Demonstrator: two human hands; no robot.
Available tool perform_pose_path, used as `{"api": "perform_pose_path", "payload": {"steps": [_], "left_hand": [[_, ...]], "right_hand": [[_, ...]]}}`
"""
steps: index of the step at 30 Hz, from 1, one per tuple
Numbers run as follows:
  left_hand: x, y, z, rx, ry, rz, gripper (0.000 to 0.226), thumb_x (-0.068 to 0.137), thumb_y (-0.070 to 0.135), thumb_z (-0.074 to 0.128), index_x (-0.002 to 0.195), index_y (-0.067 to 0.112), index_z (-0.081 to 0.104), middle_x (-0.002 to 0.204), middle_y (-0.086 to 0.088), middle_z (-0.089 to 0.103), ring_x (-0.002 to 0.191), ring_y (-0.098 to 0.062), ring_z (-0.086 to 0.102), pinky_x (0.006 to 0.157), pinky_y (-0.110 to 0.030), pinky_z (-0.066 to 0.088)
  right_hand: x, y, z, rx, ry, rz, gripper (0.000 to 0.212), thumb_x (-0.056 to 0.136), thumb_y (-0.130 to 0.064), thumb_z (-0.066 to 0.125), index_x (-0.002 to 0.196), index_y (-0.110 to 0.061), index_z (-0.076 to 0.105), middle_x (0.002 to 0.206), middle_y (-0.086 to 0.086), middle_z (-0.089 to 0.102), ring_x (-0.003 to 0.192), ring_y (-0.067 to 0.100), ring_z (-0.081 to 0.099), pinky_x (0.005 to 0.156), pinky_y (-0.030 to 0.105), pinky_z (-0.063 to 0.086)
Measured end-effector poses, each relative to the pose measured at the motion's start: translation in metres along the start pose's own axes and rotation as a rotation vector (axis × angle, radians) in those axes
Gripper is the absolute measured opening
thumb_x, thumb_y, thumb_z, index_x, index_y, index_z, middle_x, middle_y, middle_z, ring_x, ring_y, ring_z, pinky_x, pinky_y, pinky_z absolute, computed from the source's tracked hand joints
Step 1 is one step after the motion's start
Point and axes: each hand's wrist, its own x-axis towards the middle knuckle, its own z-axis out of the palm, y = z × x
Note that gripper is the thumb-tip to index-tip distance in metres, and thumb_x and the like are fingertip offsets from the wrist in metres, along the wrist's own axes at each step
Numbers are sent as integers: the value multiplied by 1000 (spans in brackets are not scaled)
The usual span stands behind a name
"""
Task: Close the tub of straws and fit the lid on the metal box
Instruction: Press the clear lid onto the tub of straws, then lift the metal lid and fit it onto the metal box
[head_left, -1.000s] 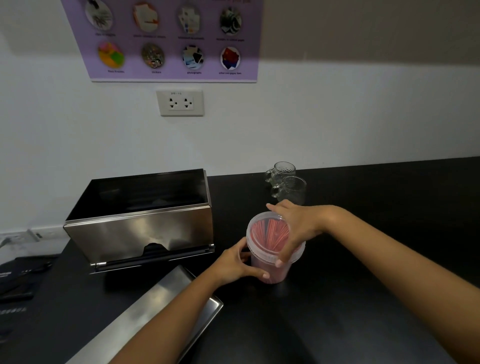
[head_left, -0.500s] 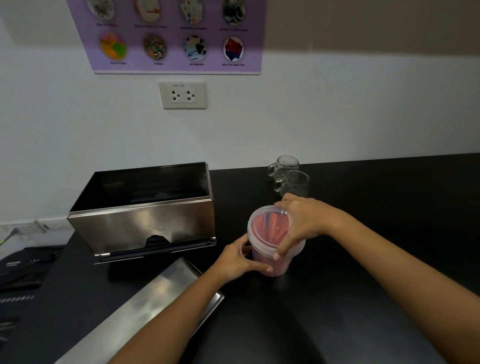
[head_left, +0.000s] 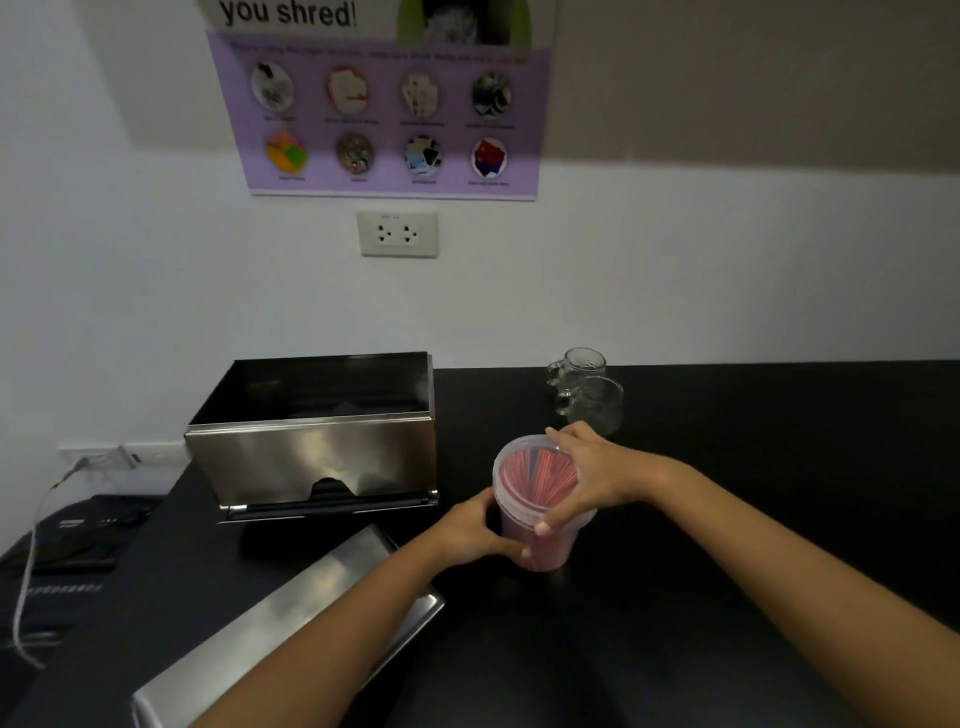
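A clear tub of red straws (head_left: 540, 519) is stood upright on the black worktop (head_left: 727, 519), just right of the frame's centre. Its lower wall is wrapped by the left hand (head_left: 475, 530) from the 9 o'clock side, fingers curled round the front, so that grip is closed on the tub. The right hand (head_left: 589, 475) is laid over the translucent lid (head_left: 524, 470) from the 3 o'clock side, palm pressed on top, thumb hooked over the near rim and fingertips reaching the far rim; that grip is held on the lid. Whether the lid is fully seated all round cannot be told. At about 10 o'clock from the tub, the open metal box (head_left: 317, 447) is set against the wall, its dark inside exposed. Its flat steel lid (head_left: 291, 618) is left lying on the worktop at about 7 o'clock from the tub, partly crossed by the left forearm. Two glass mugs (head_left: 589, 395) are placed close together at 12 o'clock from the tub, just beyond the right hand. A purple poster (head_left: 389, 114) and a wall socket (head_left: 397, 234) are seen on the white wall above.
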Motion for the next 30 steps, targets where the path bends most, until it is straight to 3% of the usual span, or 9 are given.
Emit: {"api": "perform_pose_path", "payload": {"steps": [5,13,15,20,30], "left_hand": [[-29,5,-9,-29,81,-54,83,71,18,76,141,15,31,141,-4,46,132,-16,39,113,-32,29],[-112,-7,-20,-59,447,-89,37,85,11,62,121,11,56,118,-10,63,105,-15,57,91,-21,44],[-136,-14,-20,-31,524,-119,33,86,11,61,119,11,59,113,-7,64,99,-12,58,85,-16,44],[-190,-34,-18,14,777,-229,29,85,15,62,114,16,62,100,2,62,87,-9,58,82,-21,40],[-247,-89,-25,34,1067,-566,42,84,21,61,123,6,56,114,-16,61,107,-26,56,93,-32,39]], "right_hand": [[-12,0,-2,89,151,-119,115,59,-62,70,145,-17,8,146,-1,15,136,21,19,108,40,26],[-29,-30,19,113,421,-403,56,82,-40,60,131,-19,43,130,-2,42,122,13,38,94,22,26],[-31,-43,32,118,417,-479,48,84,-36,59,127,-19,49,127,-2,45,118,11,41,91,21,27],[-30,-69,67,170,293,-606,36,86,-31,57,120,-19,54,121,-3,48,109,5,42,88,20,30],[1,-94,117,227,165,-539,38,86,-26,58,121,-12,54,122,4,50,114,16,46,93,23,33]]}}
